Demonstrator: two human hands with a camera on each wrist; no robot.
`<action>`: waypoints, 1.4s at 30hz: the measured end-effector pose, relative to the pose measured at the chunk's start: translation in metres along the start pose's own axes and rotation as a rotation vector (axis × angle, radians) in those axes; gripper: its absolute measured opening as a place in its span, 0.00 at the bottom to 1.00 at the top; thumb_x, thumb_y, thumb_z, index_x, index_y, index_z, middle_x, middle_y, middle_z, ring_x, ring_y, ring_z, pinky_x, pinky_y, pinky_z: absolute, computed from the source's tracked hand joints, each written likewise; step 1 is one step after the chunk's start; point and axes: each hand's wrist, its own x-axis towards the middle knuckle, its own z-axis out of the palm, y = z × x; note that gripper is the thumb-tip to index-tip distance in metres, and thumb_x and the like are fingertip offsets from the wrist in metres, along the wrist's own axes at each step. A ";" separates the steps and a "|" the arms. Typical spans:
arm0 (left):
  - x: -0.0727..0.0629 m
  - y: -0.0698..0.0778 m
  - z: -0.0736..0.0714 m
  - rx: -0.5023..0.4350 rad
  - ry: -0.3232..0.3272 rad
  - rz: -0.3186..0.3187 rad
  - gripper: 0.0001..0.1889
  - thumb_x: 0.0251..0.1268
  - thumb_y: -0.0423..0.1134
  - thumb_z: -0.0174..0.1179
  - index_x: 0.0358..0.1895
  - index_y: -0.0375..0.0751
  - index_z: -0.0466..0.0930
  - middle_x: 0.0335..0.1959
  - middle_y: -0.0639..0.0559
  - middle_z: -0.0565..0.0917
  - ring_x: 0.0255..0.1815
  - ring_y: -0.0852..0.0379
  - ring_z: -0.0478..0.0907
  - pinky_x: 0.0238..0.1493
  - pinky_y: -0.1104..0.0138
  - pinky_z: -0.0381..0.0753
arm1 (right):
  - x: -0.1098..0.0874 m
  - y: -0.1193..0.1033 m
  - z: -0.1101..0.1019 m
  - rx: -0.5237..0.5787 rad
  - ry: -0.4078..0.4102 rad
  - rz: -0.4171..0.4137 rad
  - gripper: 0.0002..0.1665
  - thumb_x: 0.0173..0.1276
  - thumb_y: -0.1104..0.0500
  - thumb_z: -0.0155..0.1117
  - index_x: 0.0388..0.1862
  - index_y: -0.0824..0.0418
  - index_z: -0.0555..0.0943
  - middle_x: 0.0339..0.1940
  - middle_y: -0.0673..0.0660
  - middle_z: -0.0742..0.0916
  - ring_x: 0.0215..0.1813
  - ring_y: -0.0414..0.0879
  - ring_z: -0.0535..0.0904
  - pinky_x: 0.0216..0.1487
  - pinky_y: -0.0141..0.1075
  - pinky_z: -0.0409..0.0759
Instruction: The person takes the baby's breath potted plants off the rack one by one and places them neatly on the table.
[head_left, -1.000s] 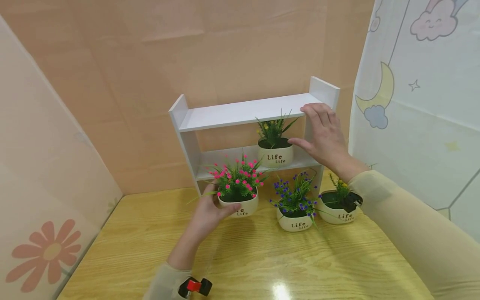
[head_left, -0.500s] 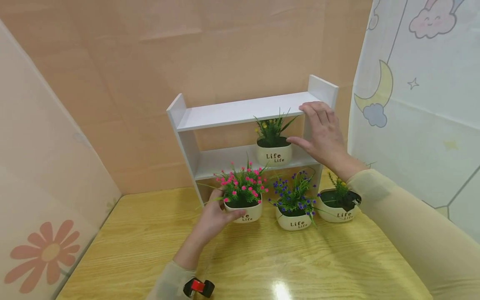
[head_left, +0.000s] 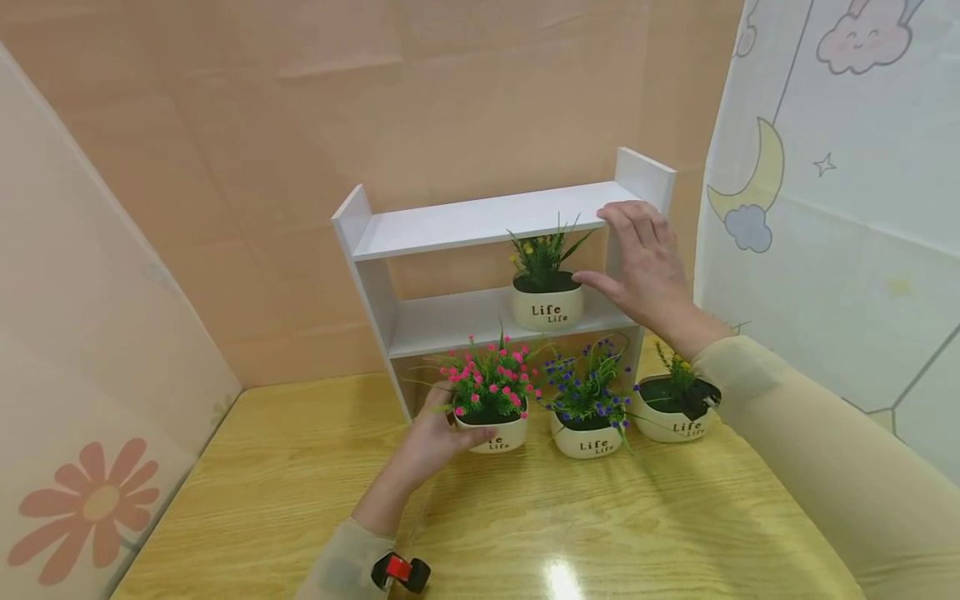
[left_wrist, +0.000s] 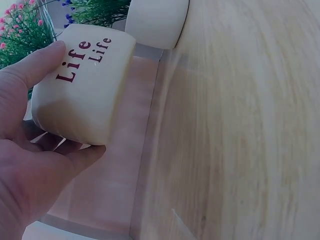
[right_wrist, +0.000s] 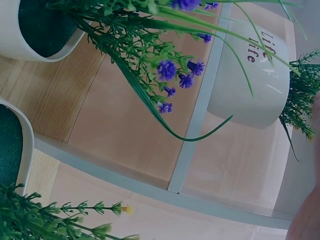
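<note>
In the head view my left hand (head_left: 435, 435) grips a cream oval flowerpot (head_left: 504, 437) lettered "Life", with pink artificial flowers (head_left: 491, 379). Its thumb lies across the front and the other fingers go round the far side, as the left wrist view shows on the pot (left_wrist: 85, 85). This pot is held low over the table, in front of the shelf's lower left opening. My right hand (head_left: 648, 262) rests its fingertips on the front edge of the white shelf's top board (head_left: 487, 218). Its thumb points toward a yellow-flowered pot (head_left: 547, 310) on the middle board.
A pot with blue-purple flowers (head_left: 588, 442) stands on the wooden table (head_left: 285, 500), right of the held pot. Farther right, another yellow-flowered pot (head_left: 663, 421) is partly covered by the right wrist camera (head_left: 701, 400). Printed cloth walls (head_left: 840, 208) enclose the table.
My left hand has moved the pink-flowered pot rightward and down, closer to the blue-purple one. The right hand keeps its place on the shelf.
</note>
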 end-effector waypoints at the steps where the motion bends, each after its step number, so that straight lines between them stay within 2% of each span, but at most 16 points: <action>1: 0.000 0.000 0.000 0.009 -0.003 -0.003 0.44 0.61 0.46 0.85 0.79 0.50 0.72 0.77 0.45 0.69 0.77 0.39 0.68 0.72 0.38 0.77 | 0.000 0.000 0.000 0.001 -0.001 0.001 0.58 0.62 0.46 0.89 0.80 0.66 0.65 0.78 0.67 0.70 0.81 0.66 0.58 0.79 0.61 0.60; 6: 0.000 -0.004 -0.001 0.030 -0.022 -0.009 0.44 0.60 0.47 0.86 0.79 0.52 0.73 0.76 0.46 0.71 0.79 0.39 0.67 0.76 0.31 0.68 | 0.000 0.000 0.000 0.003 -0.003 0.006 0.58 0.62 0.46 0.89 0.80 0.66 0.65 0.78 0.67 0.70 0.81 0.66 0.58 0.79 0.61 0.60; 12: 0.001 -0.010 -0.001 -0.022 -0.066 0.028 0.43 0.61 0.42 0.85 0.78 0.52 0.73 0.77 0.45 0.71 0.79 0.38 0.70 0.76 0.33 0.70 | 0.000 -0.001 0.000 0.005 -0.003 0.004 0.58 0.62 0.46 0.89 0.80 0.66 0.65 0.78 0.67 0.69 0.82 0.67 0.58 0.78 0.62 0.60; 19: 0.003 -0.018 -0.002 -0.017 -0.083 0.016 0.44 0.60 0.44 0.86 0.79 0.58 0.73 0.78 0.50 0.74 0.80 0.42 0.70 0.78 0.35 0.67 | 0.000 -0.001 0.001 0.007 -0.001 0.010 0.58 0.62 0.47 0.89 0.80 0.66 0.65 0.78 0.67 0.70 0.81 0.66 0.58 0.78 0.62 0.61; 26: 0.005 -0.021 -0.004 -0.040 -0.106 0.019 0.48 0.60 0.42 0.86 0.81 0.64 0.67 0.80 0.53 0.72 0.82 0.42 0.68 0.79 0.36 0.66 | 0.000 0.001 0.002 0.007 0.010 -0.003 0.58 0.62 0.46 0.89 0.80 0.66 0.66 0.77 0.67 0.70 0.82 0.66 0.58 0.79 0.62 0.60; 34: 0.005 -0.024 -0.009 -0.026 -0.123 -0.021 0.49 0.59 0.44 0.87 0.81 0.60 0.66 0.80 0.51 0.71 0.82 0.40 0.66 0.80 0.34 0.64 | 0.000 0.000 0.002 0.010 0.012 -0.002 0.58 0.62 0.46 0.89 0.79 0.66 0.66 0.77 0.67 0.70 0.81 0.67 0.58 0.78 0.62 0.60; 42: 0.002 -0.025 -0.009 0.022 -0.125 -0.057 0.60 0.57 0.49 0.88 0.88 0.61 0.56 0.87 0.45 0.63 0.85 0.34 0.62 0.80 0.33 0.62 | 0.000 0.001 0.002 0.012 0.013 0.001 0.57 0.62 0.46 0.89 0.80 0.66 0.66 0.78 0.67 0.70 0.82 0.66 0.58 0.78 0.62 0.60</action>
